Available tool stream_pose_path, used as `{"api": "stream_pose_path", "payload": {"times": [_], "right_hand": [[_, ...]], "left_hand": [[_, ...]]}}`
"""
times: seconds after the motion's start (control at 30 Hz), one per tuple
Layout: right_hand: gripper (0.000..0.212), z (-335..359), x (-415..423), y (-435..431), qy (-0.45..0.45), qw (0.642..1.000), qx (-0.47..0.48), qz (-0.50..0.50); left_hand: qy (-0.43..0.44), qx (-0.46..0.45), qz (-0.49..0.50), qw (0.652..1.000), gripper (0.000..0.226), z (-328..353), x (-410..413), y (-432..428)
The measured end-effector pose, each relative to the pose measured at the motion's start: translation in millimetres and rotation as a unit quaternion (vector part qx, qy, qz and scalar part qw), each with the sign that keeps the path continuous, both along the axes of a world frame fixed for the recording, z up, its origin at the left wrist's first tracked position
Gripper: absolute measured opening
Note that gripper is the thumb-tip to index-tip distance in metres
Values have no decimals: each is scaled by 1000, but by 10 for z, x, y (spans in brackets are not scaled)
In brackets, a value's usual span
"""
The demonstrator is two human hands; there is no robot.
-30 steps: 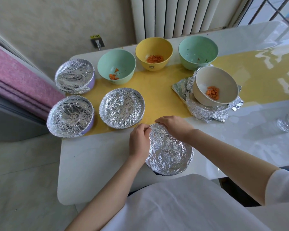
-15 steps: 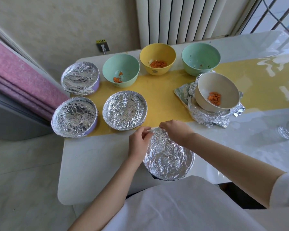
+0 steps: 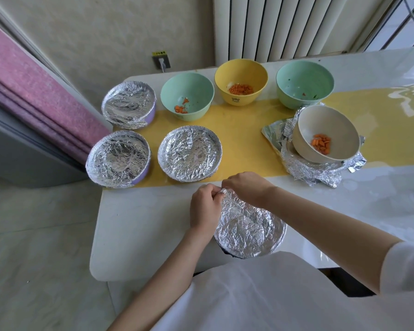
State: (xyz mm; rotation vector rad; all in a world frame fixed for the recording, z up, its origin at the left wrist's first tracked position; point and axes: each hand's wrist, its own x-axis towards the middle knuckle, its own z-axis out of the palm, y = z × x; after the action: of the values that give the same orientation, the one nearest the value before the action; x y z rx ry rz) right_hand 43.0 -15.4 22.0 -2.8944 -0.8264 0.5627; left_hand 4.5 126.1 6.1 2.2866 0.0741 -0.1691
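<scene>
A foil-covered dish sits at the near edge of the white table, right in front of me. My left hand pinches the foil at the dish's far-left rim. My right hand grips the foil rim just beside it, fingers curled over the edge. Both hands meet at the far rim. The dish's own dark edge shows only at the bottom.
Three more foil-covered dishes stand at the left on a yellow mat. Behind are two green bowls and a yellow bowl with carrot bits. A beige bowl rests on loose foil at right.
My hands have drawn closer together along the far rim of the near dish, crimping the foil there. The camera has tilted and the view has shifted slightly.
</scene>
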Motion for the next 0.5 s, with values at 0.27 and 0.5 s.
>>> {"api": "stream_pose_path", "payload": {"times": [0.27,0.5], "right_hand": [[36,24,19,-74,89,993,62,-39],[40,25,5,-69,92,991,84,-51]], "left_hand": [[-9,29,-20,999,3,15,-20,-24],[0,27,-23,999,4,45,-33,-6]]}}
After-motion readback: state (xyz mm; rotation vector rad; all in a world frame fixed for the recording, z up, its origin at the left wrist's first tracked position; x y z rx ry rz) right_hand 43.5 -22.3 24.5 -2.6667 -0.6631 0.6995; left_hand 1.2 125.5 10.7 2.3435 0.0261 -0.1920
